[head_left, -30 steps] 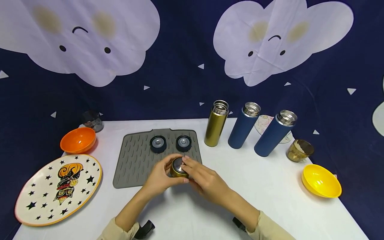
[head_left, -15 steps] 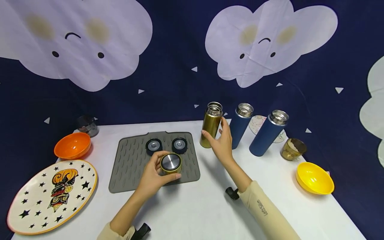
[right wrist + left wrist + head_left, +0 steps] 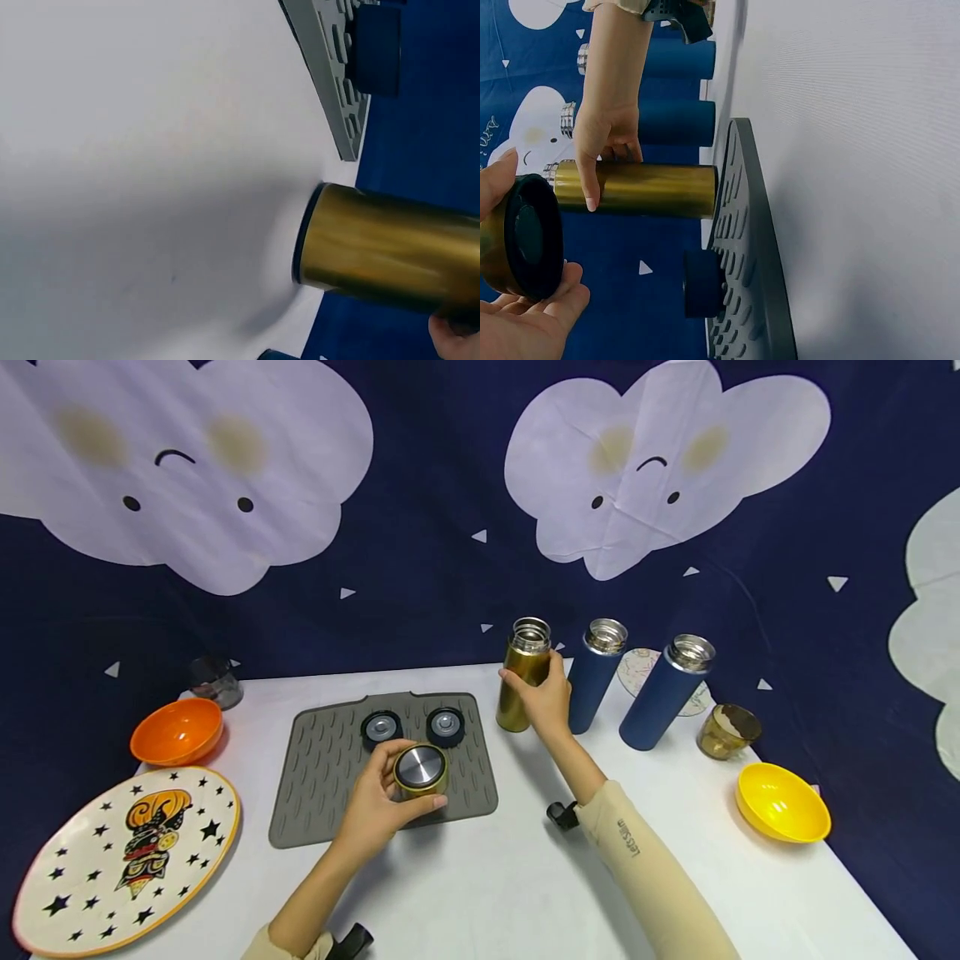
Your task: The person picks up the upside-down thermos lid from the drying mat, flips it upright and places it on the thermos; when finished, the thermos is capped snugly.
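Note:
My left hand (image 3: 373, 806) holds a gold bottle lid (image 3: 421, 770) with a brushed silver top above the grey mat. In the left wrist view the dark hollow underside of this lid (image 3: 534, 236) shows. At the back of the table my right hand (image 3: 548, 700) grips the upper part of a gold thermos bottle (image 3: 512, 712), thumb on one side and fingers on the other. The bottle is upright and its steel mouth is uncovered. The right wrist view shows the bottle's lower body (image 3: 382, 247), with the base at the tabletop.
Two dark lids (image 3: 382, 727) lie on the grey ridged mat (image 3: 318, 785). Two uncapped blue bottles (image 3: 592, 687) stand right of the gold one. An amber cup (image 3: 722, 739) and yellow bowl (image 3: 780, 806) are at right; an orange bowl (image 3: 176, 732) and oval plate (image 3: 82, 877) at left.
My right hand has left the gold lid and moved up and right onto the gold bottle. The lid stays in my left hand, shifted slightly left. The head view has turned a little.

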The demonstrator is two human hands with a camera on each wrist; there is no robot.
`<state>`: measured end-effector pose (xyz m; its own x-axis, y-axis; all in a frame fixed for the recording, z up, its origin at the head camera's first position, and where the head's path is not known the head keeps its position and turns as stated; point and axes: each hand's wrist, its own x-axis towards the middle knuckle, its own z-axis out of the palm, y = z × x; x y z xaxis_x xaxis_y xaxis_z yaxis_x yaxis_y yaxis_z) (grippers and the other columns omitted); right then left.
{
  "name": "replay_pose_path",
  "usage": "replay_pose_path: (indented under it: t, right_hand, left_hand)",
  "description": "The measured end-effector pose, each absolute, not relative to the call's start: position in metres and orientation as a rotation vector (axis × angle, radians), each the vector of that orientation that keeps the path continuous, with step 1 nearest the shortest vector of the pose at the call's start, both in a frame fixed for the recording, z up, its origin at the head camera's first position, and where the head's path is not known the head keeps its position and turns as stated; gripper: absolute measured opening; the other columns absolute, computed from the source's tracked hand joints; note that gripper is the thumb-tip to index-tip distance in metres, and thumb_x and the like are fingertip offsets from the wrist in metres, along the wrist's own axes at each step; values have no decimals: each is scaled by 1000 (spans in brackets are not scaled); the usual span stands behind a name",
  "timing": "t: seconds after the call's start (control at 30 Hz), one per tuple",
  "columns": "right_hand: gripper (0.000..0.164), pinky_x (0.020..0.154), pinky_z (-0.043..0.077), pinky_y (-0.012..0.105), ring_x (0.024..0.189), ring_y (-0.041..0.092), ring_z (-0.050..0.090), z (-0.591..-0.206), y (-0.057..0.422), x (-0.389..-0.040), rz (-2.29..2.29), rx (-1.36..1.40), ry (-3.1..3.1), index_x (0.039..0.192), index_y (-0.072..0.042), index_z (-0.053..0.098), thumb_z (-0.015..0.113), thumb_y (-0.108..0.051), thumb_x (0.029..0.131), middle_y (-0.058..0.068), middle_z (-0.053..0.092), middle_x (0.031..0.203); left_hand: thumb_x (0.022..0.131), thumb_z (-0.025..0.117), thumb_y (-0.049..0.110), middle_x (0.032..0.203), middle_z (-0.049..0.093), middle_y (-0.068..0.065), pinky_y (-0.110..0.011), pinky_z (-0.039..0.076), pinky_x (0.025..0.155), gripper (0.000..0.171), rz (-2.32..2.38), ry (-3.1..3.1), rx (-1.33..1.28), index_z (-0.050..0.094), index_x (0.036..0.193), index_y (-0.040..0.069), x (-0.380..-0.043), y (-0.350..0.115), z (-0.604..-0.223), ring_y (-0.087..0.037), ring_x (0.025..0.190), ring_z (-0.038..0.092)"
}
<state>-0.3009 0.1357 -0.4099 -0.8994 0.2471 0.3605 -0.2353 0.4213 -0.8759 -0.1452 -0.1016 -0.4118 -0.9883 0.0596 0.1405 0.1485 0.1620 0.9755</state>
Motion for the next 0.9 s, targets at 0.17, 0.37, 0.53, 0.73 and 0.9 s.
replay_pose_path:
  t: [0.17, 0.37, 0.53, 0.73, 0.9]
  right_hand:
    - [70, 97, 51, 47, 113, 34, 63, -407, 141, -290, 1482, 34, -2249, 129, -1, 53, 87, -30, 75, 18, 65, 122]
    - [66, 99, 51, 48, 112, 34, 65, -403, 144, -261, 1546, 80, -2253, 126, -1, 54, 88, -25, 75, 18, 66, 120]
    - [66, 97, 53, 48, 109, 36, 67, -403, 143, -239, 1563, 138, -2243, 125, 2, 54, 88, -19, 73, 19, 66, 119]
    - [65, 96, 53, 48, 106, 35, 67, -405, 142, -223, 1558, 159, -2213, 124, 2, 53, 88, -15, 73, 18, 67, 117]
    - [64, 96, 53, 47, 108, 33, 67, -411, 141, -220, 1516, 172, -2237, 126, -1, 52, 87, -19, 75, 16, 68, 117]
  left_hand:
    - [69, 90, 6, 131, 61, -9, -47, 41, 110, 80, -1961, -2341, -225, 47, 135, 6, -151, -98, -407, -23, 123, 57]
    - [70, 90, 6, 130, 62, -7, -45, 44, 107, 80, -1922, -2324, -297, 46, 136, 8, -160, -93, -393, -20, 121, 57]
    - [70, 90, 9, 131, 61, -7, -46, 46, 105, 79, -1851, -2300, -394, 47, 136, 8, -173, -88, -374, -21, 122, 56]
    - [73, 89, 11, 131, 61, -8, -47, 44, 108, 77, -1860, -2269, -474, 46, 137, 8, -194, -72, -348, -23, 123, 57]
    - [75, 87, 8, 129, 61, -10, -44, 47, 105, 73, -1860, -2204, -594, 46, 135, 7, -217, -45, -333, -24, 119, 59]
